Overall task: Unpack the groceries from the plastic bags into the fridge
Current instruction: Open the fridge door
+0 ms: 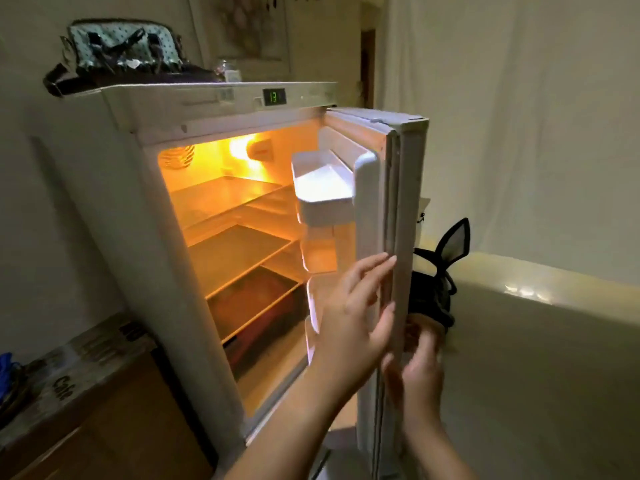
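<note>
Fridge (pixel 138 209): small white unit, interior light on, green digits lit on the top control panel (pixel 274 97).
Fridge door (pixel 403 216): swung open to the right, its edge facing the camera.
Interior shelves (pixel 239 251): several glass shelves, nothing seen on them; a dark reddish drawer (pixel 256 306) sits at the bottom.
Door bins (pixel 323 188): white upper bin, clear bins below; contents not discernible.
Left hand (pixel 356 313): on the inner side of the door edge, fingers (pixel 372 268) extended and slightly spread, fingertips touching the door seal; not wrapped around anything.
Right hand (pixel 420 362): on the outer side of the door edge, partly hidden behind it; fingers loosely curled near the edge, blurred, so I cannot tell whether they grip the door.
Groceries and plastic bags: not identifiable in this view.
Top of fridge: polka-dot handbag (pixel 121 46) with dark strap.
Right of door: black item with pointed ears (pixel 446 258) resting on a pale surface (pixel 554 341).
Lower left: wooden cabinet (pixel 114 427) with printed top.
</note>
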